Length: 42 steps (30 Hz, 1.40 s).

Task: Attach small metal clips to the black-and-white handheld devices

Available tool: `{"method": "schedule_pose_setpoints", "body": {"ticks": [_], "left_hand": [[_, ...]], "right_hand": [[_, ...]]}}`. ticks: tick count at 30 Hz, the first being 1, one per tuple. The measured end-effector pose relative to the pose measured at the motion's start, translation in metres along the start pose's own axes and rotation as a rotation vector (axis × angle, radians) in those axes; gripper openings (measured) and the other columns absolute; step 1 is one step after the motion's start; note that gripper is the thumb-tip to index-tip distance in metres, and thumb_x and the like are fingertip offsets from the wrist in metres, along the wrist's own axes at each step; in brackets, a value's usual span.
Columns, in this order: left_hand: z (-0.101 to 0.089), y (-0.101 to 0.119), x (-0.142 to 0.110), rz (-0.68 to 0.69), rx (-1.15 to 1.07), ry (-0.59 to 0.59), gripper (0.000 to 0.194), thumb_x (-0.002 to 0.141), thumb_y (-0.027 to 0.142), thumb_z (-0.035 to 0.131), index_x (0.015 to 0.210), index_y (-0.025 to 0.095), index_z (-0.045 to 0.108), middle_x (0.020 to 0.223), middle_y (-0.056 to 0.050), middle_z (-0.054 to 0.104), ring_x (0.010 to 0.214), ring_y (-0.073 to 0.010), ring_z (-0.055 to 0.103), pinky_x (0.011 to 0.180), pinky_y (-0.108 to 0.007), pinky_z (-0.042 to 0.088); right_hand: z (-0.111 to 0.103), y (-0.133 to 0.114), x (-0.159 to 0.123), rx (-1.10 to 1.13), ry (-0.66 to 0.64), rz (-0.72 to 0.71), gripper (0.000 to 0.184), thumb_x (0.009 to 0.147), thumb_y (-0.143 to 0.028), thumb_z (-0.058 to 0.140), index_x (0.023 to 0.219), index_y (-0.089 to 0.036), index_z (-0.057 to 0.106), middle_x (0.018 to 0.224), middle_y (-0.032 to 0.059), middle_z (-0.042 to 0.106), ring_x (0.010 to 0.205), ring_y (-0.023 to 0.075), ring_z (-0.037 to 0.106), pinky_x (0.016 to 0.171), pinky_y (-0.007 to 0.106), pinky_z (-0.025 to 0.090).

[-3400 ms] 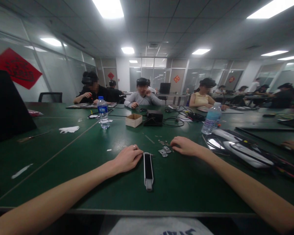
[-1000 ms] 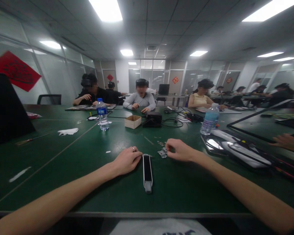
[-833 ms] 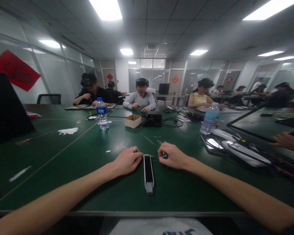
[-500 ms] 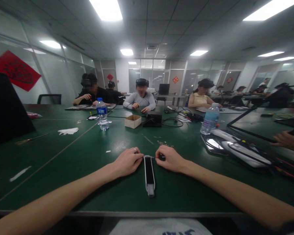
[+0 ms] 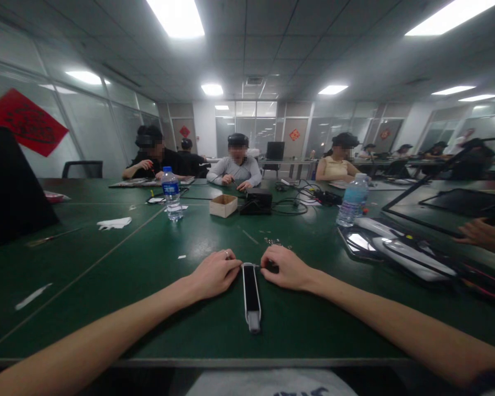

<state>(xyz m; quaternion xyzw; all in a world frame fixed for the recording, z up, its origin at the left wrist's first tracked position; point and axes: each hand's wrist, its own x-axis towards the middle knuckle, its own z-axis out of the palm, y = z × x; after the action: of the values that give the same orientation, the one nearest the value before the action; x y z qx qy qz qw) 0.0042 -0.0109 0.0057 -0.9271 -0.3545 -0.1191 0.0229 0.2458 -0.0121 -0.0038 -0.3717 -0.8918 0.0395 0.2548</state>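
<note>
"What's the left hand doing?"
"Fingertips pinched together at the far left corner of the slim device."
"And the right hand?"
"Fingers curled just beside the far right corner. I can't tell what either grips."
"Where's the device?"
"On the green table, far end between both hands."
"Beyond?"
"Small metal bits, then an open box."

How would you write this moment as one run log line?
left hand: left of device, at far end | right hand: right of device, grip unclear | device: on table | metal bits: beyond right hand
</note>
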Motion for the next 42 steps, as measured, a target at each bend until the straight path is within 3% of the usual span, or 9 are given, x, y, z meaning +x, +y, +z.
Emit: {"method": "schedule_pose_setpoints", "body": {"ticks": [5,32,38,42], "left_hand": [[-0.001,0.000,0.000,0.007,-0.014,0.019,0.029,0.098,0.022,0.042,0.107,0.019,0.069,0.097,-0.008,0.063,0.087,-0.0203,0.061,0.077,-0.030,0.048],[0.006,0.002,0.002,-0.008,0.004,0.067,0.027,0.096,0.020,0.046,0.105,0.020,0.071,0.095,-0.007,0.065,0.087,-0.0204,0.062,0.079,-0.031,0.049],[0.007,0.001,0.001,-0.018,0.002,0.081,0.026,0.095,0.021,0.048,0.108,0.020,0.071,0.095,-0.007,0.065,0.085,-0.0197,0.061,0.078,-0.030,0.050],[0.006,0.001,0.000,-0.024,-0.021,0.079,0.028,0.096,0.023,0.047,0.110,0.020,0.071,0.095,-0.007,0.064,0.086,-0.0194,0.061,0.079,-0.030,0.050]], "right_hand": [[-0.001,-0.001,0.000,-0.020,0.003,-0.020,0.006,0.077,-0.011,0.061,0.080,-0.015,0.065,0.083,0.0059,0.065,0.079,0.0178,0.058,0.076,0.031,0.049],[0.006,0.000,0.001,-0.040,0.069,-0.102,0.006,0.087,-0.020,0.059,0.088,-0.016,0.064,0.089,0.0067,0.064,0.085,0.0184,0.058,0.078,0.031,0.048],[-0.005,0.000,0.005,-0.116,0.013,-0.116,0.012,0.088,-0.025,0.060,0.091,-0.016,0.065,0.092,0.0076,0.066,0.087,0.0195,0.058,0.080,0.033,0.045],[-0.016,0.012,0.004,-0.253,0.011,-0.011,0.018,0.088,-0.030,0.059,0.095,-0.015,0.065,0.096,0.0094,0.067,0.090,0.0218,0.058,0.081,0.035,0.044]]}}
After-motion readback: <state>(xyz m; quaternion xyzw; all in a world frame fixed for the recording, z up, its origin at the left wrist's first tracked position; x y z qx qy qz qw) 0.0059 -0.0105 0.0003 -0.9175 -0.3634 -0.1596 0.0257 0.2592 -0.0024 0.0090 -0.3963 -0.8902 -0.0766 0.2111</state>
